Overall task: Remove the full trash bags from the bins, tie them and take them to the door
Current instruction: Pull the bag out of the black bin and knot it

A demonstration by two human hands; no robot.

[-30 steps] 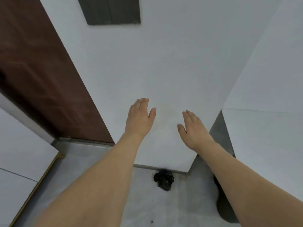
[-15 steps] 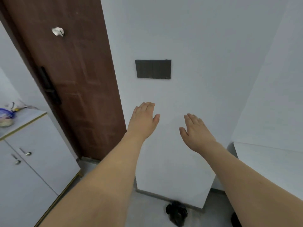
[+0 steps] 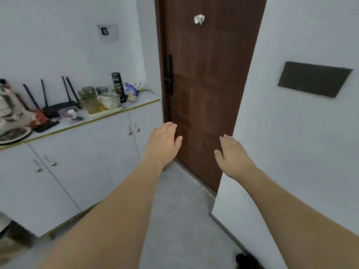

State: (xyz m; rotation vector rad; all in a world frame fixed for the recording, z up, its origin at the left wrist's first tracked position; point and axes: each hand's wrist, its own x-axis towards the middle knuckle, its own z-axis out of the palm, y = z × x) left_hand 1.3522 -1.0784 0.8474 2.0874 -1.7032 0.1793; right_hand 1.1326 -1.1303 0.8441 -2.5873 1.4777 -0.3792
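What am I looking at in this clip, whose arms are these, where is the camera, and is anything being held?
No machine here: a person wears one wide-angle camera on the head, looking forward and down, so the two bare forearms are their own. The left hand and right hand are stretched out with straight fingers, and neither holds anything. Ahead is a brown door with a black lock. To the left stands a white cabinet whose top carries a black router, jars on a tray, and a dark canister. At the bottom edge, by the white wall, a small black bag lies on the grey floor; only part of it shows.
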